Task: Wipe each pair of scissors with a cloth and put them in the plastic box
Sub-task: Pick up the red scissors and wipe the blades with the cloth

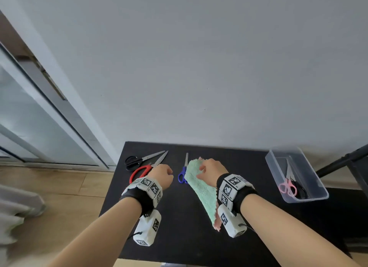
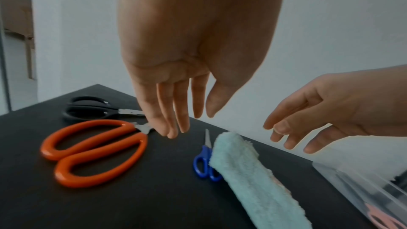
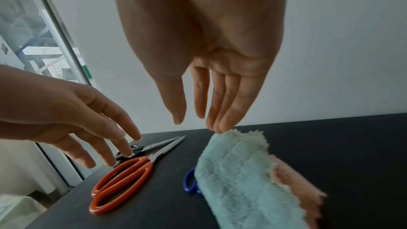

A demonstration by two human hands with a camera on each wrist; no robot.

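Three pairs lie on the black table (image 1: 179,237): black scissors (image 1: 135,159), orange-handled scissors (image 1: 142,170) and small blue scissors (image 1: 183,173), half under a folded green cloth (image 1: 201,191). My left hand (image 2: 191,121) hovers over the pivot of the orange scissors (image 2: 94,152), fingers straight and holding nothing. My right hand (image 3: 198,124) hangs over the far end of the cloth (image 3: 242,180), fingers straight, with its fingertips (image 3: 218,128) at the cloth's edge. The clear plastic box (image 1: 276,167) at the right holds pink scissors (image 1: 287,187) and a dark-handled pair.
A grey wall runs behind the table and a glass sliding door (image 1: 39,117) stands at the left. A black metal frame (image 1: 342,163) sits beyond the box at the right. Wooden floor (image 1: 59,187) shows left of the table.
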